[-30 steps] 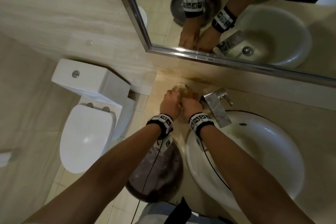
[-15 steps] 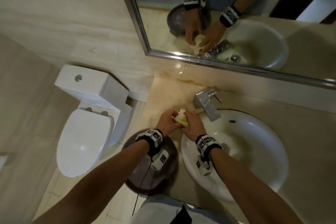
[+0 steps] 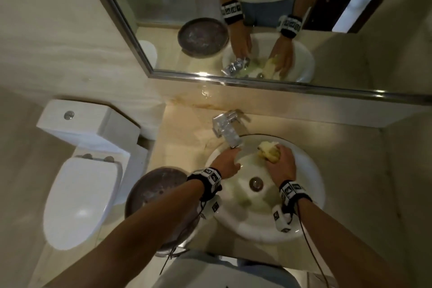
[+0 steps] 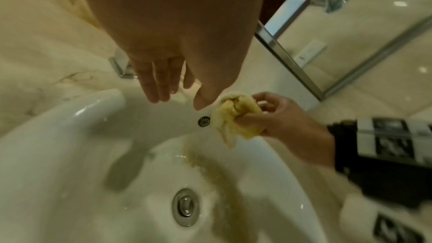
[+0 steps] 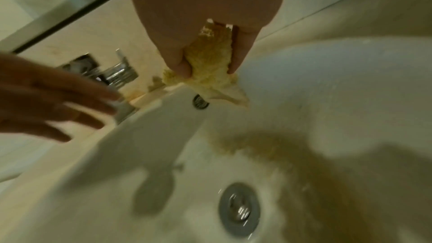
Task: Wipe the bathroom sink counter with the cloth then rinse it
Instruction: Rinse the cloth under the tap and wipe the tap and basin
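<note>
My right hand (image 3: 279, 161) grips a bunched yellow cloth (image 3: 268, 151) over the back of the white sink basin (image 3: 311, 170). The cloth (image 4: 236, 117) hangs by the overflow hole (image 4: 203, 121); fingers (image 5: 184, 66) curl round the cloth (image 5: 208, 69) in the right wrist view. My left hand (image 3: 228, 161) hovers open and empty just below the chrome faucet (image 3: 225, 128) spout, fingers (image 4: 154, 84) straight. A brownish stain (image 4: 210, 169) runs down the basin toward the drain (image 3: 256, 183).
The beige counter (image 3: 184, 133) surrounds the basin, with a mirror (image 3: 257, 18) above the backsplash. A white toilet (image 3: 79, 182) stands to the left, and a dark round bin lid (image 3: 159, 189) sits between toilet and sink.
Both hands moved from the counter's back left corner to over the basin. The left hand let go of the cloth; the right hand carried it to the right.
</note>
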